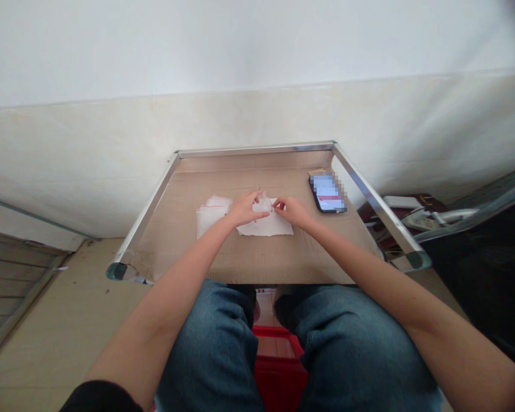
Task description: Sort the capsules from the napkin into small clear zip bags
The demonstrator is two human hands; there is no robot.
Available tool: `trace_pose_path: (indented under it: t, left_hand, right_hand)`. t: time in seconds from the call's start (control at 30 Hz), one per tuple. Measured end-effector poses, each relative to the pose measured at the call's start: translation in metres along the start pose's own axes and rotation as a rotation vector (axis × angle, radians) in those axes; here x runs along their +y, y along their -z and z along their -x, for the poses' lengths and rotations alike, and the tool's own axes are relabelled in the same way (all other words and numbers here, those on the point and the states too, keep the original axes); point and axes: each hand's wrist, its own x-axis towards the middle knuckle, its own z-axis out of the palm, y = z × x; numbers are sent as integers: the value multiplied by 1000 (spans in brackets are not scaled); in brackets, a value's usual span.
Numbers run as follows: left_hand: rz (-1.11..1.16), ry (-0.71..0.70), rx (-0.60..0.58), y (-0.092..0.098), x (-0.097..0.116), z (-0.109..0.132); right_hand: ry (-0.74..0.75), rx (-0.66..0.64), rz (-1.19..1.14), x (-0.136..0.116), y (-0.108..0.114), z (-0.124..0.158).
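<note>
A white sheet (266,226) lies on the cardboard-covered tray table (257,260), under both hands. My left hand (248,209) has its thumb and fingers curved around a small translucent piece (264,202) and appears to hold it by the edge. At the right side of that piece, my right hand (288,209) has its thumb and index finger pinched together; what lies between them is too small to make out. Left of the sheet is a loose stack of thin white pieces (210,215), partly behind my left wrist.
A phone (327,192) rests at the table's right. A raised metal rim (257,151) runs along the back and sides. The wall stands behind, a red plastic object (278,372) is below between the knees, and white devices with cables (424,217) are at the right.
</note>
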Motion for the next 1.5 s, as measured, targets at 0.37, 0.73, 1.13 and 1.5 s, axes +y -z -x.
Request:
trace_pose_path:
  t: [0.37,0.73,1.13,1.5]
  left_hand:
    - [4,-17,26,1,-1,0]
    - [0,-25,15,-1,-6,0]
    - [-18,-14,-1,-1,-4,1]
    - [-35,-28,-13,-1,-4,1]
  right_hand:
    - [23,-46,252,-12,-3,2]
    - [-62,-7,60,-5,-4,-3]
    - [93,63,-275,-13,2,-6]
    - [128,67,-209,-18,6,-2]
